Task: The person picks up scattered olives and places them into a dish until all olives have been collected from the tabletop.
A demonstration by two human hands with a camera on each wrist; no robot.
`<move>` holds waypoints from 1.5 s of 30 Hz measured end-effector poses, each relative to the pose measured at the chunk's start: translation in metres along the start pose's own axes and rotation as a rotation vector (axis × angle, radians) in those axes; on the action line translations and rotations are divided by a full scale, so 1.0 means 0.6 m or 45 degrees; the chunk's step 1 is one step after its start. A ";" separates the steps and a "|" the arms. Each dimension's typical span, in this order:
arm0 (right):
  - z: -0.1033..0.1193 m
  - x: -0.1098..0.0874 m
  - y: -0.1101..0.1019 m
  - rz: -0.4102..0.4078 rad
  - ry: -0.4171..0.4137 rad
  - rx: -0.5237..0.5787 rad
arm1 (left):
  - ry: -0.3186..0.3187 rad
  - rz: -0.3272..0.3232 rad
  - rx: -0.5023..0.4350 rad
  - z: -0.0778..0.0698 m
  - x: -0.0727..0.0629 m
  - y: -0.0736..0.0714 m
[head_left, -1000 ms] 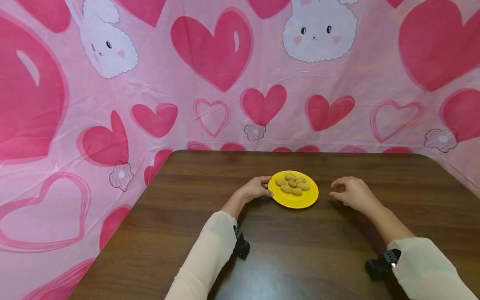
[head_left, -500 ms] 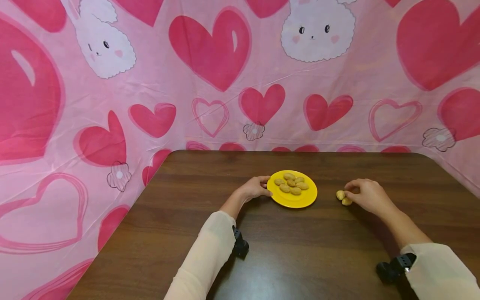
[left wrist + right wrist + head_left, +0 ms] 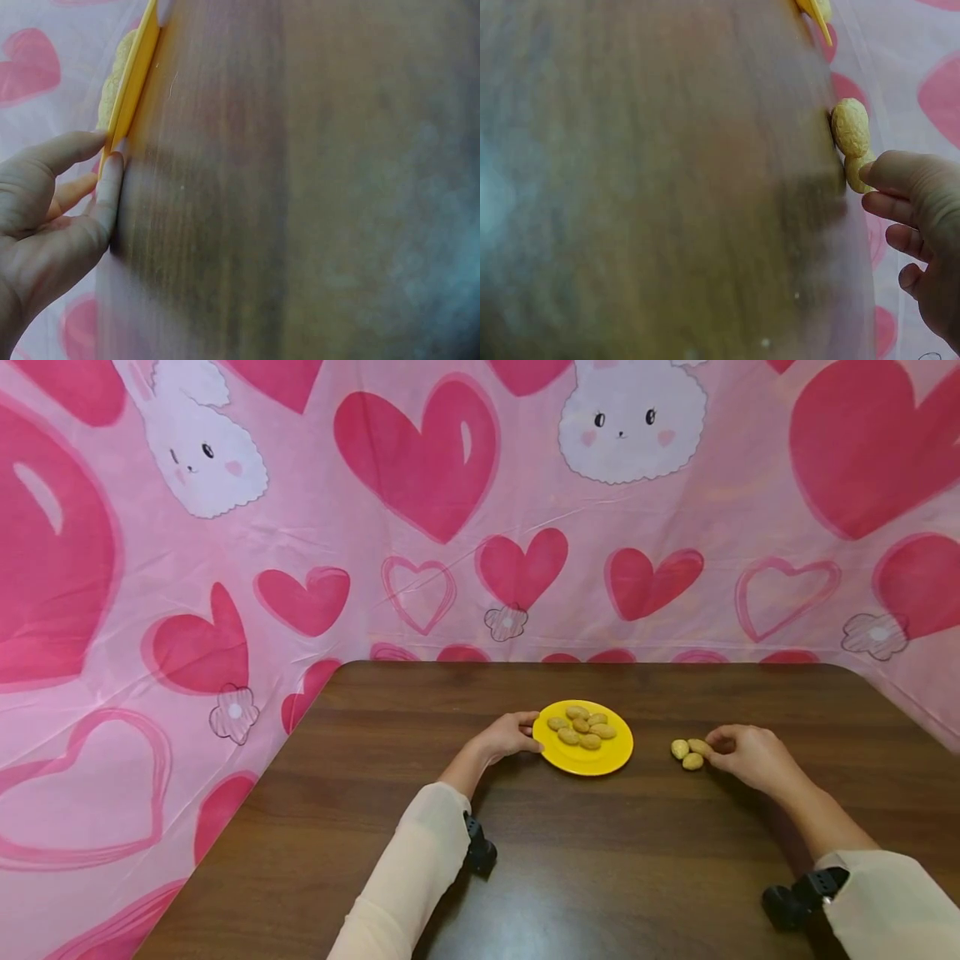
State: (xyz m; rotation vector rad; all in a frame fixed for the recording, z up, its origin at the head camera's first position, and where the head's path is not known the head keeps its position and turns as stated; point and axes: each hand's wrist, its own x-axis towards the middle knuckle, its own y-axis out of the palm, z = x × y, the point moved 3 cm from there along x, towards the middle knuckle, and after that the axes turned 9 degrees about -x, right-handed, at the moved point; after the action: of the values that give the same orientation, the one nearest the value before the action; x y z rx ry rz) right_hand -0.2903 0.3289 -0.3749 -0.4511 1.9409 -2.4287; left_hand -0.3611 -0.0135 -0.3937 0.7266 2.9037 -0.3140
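A round yellow plate (image 3: pixel 588 764) carries several small tan, rough-skinned oval pieces (image 3: pixel 590 742) that look like small potatoes. At its left rim my left hand (image 3: pixel 504 737) pinches the edge; the left wrist view has the thumb and fingers of this hand (image 3: pixel 52 217) on both faces of the rim. Right of the plate, three more pieces (image 3: pixel 692 762) lie close together on the table. My right hand (image 3: pixel 757 760) pinches the right end of one tan piece (image 3: pixel 701 747). In the right wrist view, fingertips cover part of that piece (image 3: pixel 857 174), behind a nearer one (image 3: pixel 850 127).
The dark brown wooden table (image 3: pixel 600 860) reaches back to a pink cloth (image 3: pixel 442 593) printed with hearts and rabbits. Black wrist cameras sit at the left cuff (image 3: pixel 480 847) and right cuff (image 3: pixel 802 902).
My right hand has moved right, away from the plate, and three tan pieces now show on the table beside its fingers. The left hand still holds the plate in the same place.
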 end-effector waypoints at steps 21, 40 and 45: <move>-0.001 0.008 0.008 0.009 0.023 0.060 | -0.018 -0.009 0.020 0.004 0.003 0.000; 0.009 0.018 0.007 -0.077 0.003 0.026 | 0.011 -0.007 0.006 0.006 0.007 -0.001; 0.015 0.020 0.004 -0.147 0.012 0.029 | 0.011 -0.005 -0.001 0.006 0.006 -0.001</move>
State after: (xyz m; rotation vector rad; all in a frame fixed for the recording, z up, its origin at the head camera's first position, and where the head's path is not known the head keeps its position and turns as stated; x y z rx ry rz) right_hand -0.3003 0.3175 -0.3725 -0.5676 1.9411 -2.5228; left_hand -0.3642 -0.0132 -0.3977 0.7246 2.9136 -0.3110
